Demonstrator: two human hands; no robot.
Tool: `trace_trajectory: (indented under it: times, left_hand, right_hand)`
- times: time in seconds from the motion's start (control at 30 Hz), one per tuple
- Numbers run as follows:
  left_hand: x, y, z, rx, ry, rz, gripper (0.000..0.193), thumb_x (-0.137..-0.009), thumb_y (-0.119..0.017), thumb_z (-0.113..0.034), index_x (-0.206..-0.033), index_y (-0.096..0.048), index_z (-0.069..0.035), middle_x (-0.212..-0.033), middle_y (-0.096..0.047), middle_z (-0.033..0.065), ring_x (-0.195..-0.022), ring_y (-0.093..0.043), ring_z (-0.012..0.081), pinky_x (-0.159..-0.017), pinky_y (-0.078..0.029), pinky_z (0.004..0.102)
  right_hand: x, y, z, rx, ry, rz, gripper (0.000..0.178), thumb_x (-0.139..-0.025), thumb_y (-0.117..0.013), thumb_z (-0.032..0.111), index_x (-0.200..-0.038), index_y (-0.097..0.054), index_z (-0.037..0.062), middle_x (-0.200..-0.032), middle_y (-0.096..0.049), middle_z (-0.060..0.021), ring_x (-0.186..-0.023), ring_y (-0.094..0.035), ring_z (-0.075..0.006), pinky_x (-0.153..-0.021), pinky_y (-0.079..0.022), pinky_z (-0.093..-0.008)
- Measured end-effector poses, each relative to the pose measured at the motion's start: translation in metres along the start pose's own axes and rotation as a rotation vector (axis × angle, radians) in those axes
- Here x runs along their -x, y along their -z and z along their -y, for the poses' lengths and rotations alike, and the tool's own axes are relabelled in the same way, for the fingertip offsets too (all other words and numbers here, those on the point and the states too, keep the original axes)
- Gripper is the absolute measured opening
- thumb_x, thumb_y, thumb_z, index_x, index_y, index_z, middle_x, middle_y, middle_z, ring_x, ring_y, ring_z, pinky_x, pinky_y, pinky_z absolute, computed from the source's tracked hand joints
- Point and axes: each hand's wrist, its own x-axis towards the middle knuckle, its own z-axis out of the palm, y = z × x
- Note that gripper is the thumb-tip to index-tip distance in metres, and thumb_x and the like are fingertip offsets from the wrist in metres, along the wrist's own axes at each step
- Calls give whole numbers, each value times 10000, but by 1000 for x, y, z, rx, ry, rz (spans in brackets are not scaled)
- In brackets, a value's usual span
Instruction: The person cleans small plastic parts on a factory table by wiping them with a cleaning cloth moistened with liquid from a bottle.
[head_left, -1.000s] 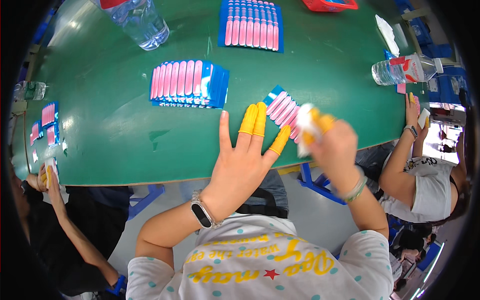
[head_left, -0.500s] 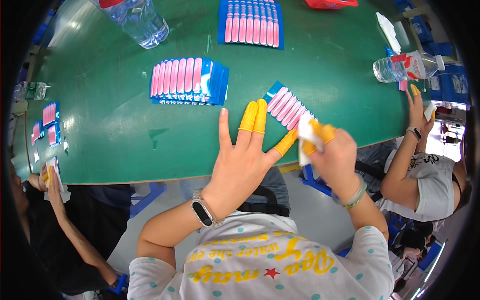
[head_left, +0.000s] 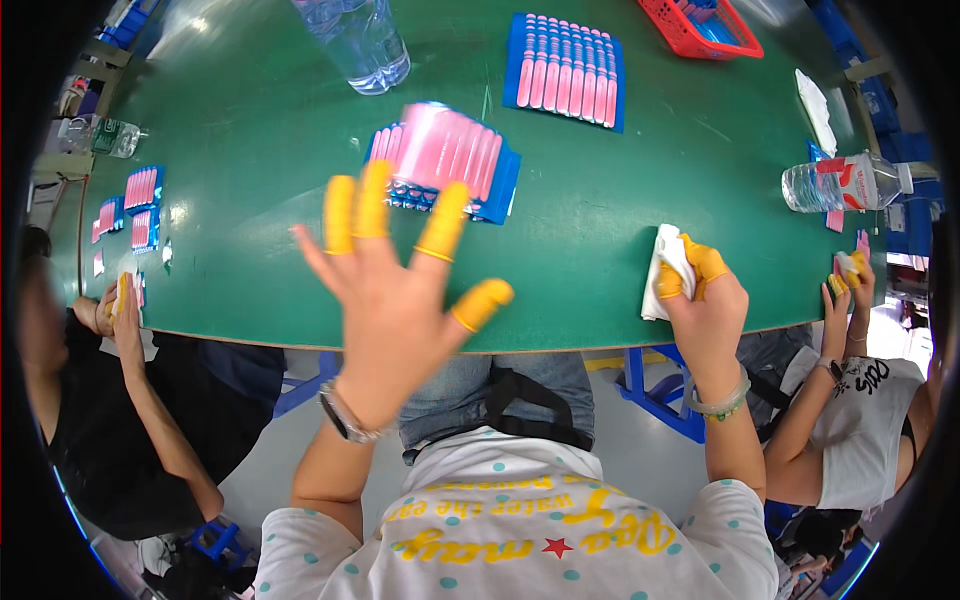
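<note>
My left hand (head_left: 388, 300) is open with its fingers spread wide, yellow finger cots on the thumb and three fingers. Just beyond its fingertips sits a stack of blue cards with pink strips (head_left: 490, 190). A blurred pink-striped card (head_left: 440, 145) lies over or hovers just above that stack; which one I cannot tell. Closed around a folded white cloth (head_left: 660, 275), my right hand (head_left: 712, 295) rests near the table's front edge, yellow cots on its gripping fingers. Whether the left fingertips touch the stack is unclear.
Another card pile (head_left: 565, 75) lies further back on the green table (head_left: 580, 220). Plastic bottles (head_left: 365, 50) stand or lie around, one on its side at right (head_left: 845, 185). A red basket (head_left: 700, 30) is at the back. Co-workers sit on both sides, handling similar cards.
The single pink-striped card between my hands has left that spot; a blurred one is now at the stack. My left hand moved left and spread open. The whole view shifted.
</note>
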Motion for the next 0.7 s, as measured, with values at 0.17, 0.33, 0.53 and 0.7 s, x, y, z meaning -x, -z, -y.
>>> trace_trajectory:
  times: [0.17,0.33,0.53,0.7]
  left_hand:
    - [-1,-10,20,-182,68,9,711,-831,-665,-559,-1434,-513,-215,-1533,-298,259,-1434,-191,489,-1082,-43,736]
    - [-43,-13,-28,-131,-66,-71,677,-825,-676,-536,-1385,-554,-175,-1499,-352,268,-1417,-273,450,-1091,-52,734]
    - [-99,-47,-60,-260,-149,21,680,-838,-631,-553,-1316,-590,-71,-1309,-554,236,-1363,-389,371,-1120,-72,714]
    - [-71,-43,-73,-194,-269,86,675,-838,-602,-575,-1283,-613,-66,-1270,-599,194,-1374,-389,328,-1138,-57,706]
  right_hand:
    - [-6,-8,-6,-150,-62,3,239,-787,-754,70,-1000,-673,-3,-738,-641,-87,-638,-617,-192,-585,-482,-303]
    - [-6,-10,-13,-766,-352,-219,237,-890,-684,39,-1104,-618,-41,-924,-668,-40,-785,-606,-53,-663,-491,-213]
    - [-3,-9,-23,-858,-403,-182,265,-918,-661,33,-1157,-589,-55,-993,-671,-78,-846,-632,-90,-757,-513,-223]
    - [-2,-8,-25,-867,-412,-225,264,-918,-667,34,-1154,-593,-55,-1011,-679,-85,-876,-642,-95,-770,-514,-223]
